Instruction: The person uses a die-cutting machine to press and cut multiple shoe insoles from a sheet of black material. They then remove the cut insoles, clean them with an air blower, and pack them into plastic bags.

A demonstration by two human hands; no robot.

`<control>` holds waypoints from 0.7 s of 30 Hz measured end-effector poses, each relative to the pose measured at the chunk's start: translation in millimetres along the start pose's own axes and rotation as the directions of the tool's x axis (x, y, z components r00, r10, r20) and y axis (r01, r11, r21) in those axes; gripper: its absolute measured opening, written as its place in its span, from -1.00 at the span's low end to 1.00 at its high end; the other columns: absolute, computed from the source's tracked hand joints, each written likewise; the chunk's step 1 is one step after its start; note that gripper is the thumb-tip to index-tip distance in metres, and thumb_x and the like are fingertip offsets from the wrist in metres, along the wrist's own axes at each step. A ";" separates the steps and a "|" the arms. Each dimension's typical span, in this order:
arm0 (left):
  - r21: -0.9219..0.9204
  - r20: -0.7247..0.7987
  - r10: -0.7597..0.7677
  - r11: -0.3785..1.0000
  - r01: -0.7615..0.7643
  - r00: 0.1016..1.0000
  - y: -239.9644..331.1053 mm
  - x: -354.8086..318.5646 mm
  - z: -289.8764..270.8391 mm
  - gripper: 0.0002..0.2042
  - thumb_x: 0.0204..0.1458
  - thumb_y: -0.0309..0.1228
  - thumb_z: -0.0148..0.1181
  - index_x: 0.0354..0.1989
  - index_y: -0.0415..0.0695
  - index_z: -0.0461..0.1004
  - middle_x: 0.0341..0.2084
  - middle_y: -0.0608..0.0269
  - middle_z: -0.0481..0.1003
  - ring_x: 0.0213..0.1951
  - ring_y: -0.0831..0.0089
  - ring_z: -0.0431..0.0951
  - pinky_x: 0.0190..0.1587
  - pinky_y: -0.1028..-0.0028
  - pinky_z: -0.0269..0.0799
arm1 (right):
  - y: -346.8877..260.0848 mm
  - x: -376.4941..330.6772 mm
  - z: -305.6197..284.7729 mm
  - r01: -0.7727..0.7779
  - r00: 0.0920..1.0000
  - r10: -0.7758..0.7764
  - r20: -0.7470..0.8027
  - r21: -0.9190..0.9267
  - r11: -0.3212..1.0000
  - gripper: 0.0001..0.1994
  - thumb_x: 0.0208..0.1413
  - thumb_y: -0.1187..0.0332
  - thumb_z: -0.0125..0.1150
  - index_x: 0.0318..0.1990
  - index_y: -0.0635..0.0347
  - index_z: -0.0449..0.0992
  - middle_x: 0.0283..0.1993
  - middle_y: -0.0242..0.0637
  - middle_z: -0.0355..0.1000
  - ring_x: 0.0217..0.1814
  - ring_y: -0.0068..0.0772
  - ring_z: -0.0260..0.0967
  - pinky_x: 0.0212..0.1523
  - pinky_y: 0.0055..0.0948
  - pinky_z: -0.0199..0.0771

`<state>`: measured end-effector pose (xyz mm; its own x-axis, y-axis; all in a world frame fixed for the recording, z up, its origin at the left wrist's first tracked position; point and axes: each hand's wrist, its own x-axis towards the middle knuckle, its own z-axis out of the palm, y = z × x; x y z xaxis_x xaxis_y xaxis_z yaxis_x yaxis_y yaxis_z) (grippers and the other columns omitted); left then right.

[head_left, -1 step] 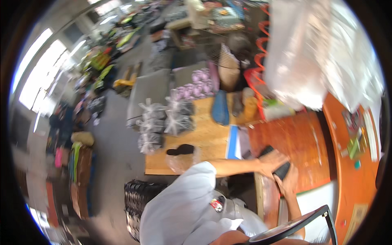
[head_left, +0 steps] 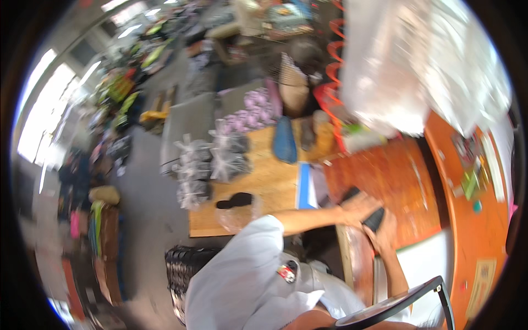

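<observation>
Head view, black pad [head_left: 374, 220] under left fingers [head_left: 372, 203], against right fingers [head_left: 391, 221]

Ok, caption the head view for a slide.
Left hand and right hand hold a black item at a reddish-brown tabletop.

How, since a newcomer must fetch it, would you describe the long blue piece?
Find the pale wooden table left of the reddish-brown worktop. Toward its far edge is the blue piece, rounded at its ends, unlike the straight-edged blue strip nearby.
</observation>
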<state>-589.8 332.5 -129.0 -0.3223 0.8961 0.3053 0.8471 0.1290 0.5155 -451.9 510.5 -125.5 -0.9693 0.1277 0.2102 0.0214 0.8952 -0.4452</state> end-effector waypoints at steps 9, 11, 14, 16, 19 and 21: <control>-0.355 -0.139 -0.281 0.909 0.217 0.950 25.5 3.7 -70.8 -0.10 -0.32 -0.04 0.64 0.23 -0.14 0.34 0.01 -0.14 0.47 0.09 -0.15 0.49 0.15 0.02 0.40 | -44.8 66.5 -97.7 0.096 0.993 -0.107 0.043 0.212 0.973 0.01 -0.18 -0.15 0.57 0.36 0.35 0.34 0.29 0.11 0.33 0.34 0.13 0.32 0.35 0.05 0.32; -0.670 -0.009 -0.422 0.675 0.307 0.907 26.8 -21.9 -91.4 0.01 -0.20 0.00 0.63 0.40 -0.20 0.22 0.25 -0.03 0.42 0.27 0.00 0.45 0.28 0.13 0.38 | -50.7 81.5 -111.4 0.081 0.996 -0.089 -0.009 0.515 0.853 -0.16 -0.03 0.06 0.51 0.37 0.34 0.35 0.35 0.00 0.35 0.34 -0.13 0.37 0.35 -0.13 0.37; -0.990 0.138 -0.511 -0.066 0.122 0.849 45.1 -77.8 -96.5 0.06 0.00 0.11 0.49 0.54 -0.21 0.05 0.38 0.03 0.32 0.33 0.04 0.41 0.36 0.08 0.34 | -56.7 112.4 -71.3 -0.225 0.953 0.291 0.087 0.845 0.485 -0.36 0.19 0.16 0.44 0.28 0.43 0.42 0.13 -0.15 0.52 0.10 -0.39 0.44 0.16 -0.37 0.49; -0.865 0.284 -0.561 -0.500 -0.045 0.778 54.4 -110.9 -94.4 0.02 0.10 0.18 0.36 0.56 -0.21 0.02 0.40 0.00 0.30 0.32 0.02 0.42 0.36 -0.02 0.34 | -46.4 136.2 -32.4 -0.283 0.950 0.305 0.068 0.599 0.749 -0.44 0.24 0.18 0.39 0.23 0.46 0.46 0.02 -0.11 0.57 -0.01 -0.32 0.53 0.05 -0.35 0.55; -0.891 0.126 -0.663 -0.402 -0.209 0.738 73.5 -155.6 -94.4 -0.06 0.16 0.33 0.16 0.44 -0.27 0.18 0.24 -0.01 0.40 0.16 0.03 0.51 0.28 -0.09 0.40 | -26.7 192.0 24.8 -0.080 0.996 0.085 0.000 0.326 0.942 -0.44 0.14 0.20 0.39 0.19 0.44 0.48 0.04 0.12 0.55 0.10 0.06 0.52 0.14 -0.12 0.52; -0.840 0.163 -0.754 -0.445 -0.312 0.636 83.3 -175.1 -90.0 -0.05 0.10 0.46 0.07 0.25 -0.31 0.35 0.04 0.00 0.44 -0.04 0.07 0.53 0.21 0.00 0.44 | -22.4 242.9 56.4 0.007 1.000 -0.005 -0.014 0.154 0.988 -0.46 0.12 0.21 0.38 0.17 0.40 0.50 0.05 0.20 0.53 0.14 0.23 0.47 0.17 -0.02 0.49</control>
<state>-500.8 148.1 -67.5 -0.7750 0.5422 -0.3247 -0.6309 -0.6934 0.3479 -701.5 497.4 -113.5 -0.9659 0.1289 0.2244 -0.0236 0.8198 -0.5722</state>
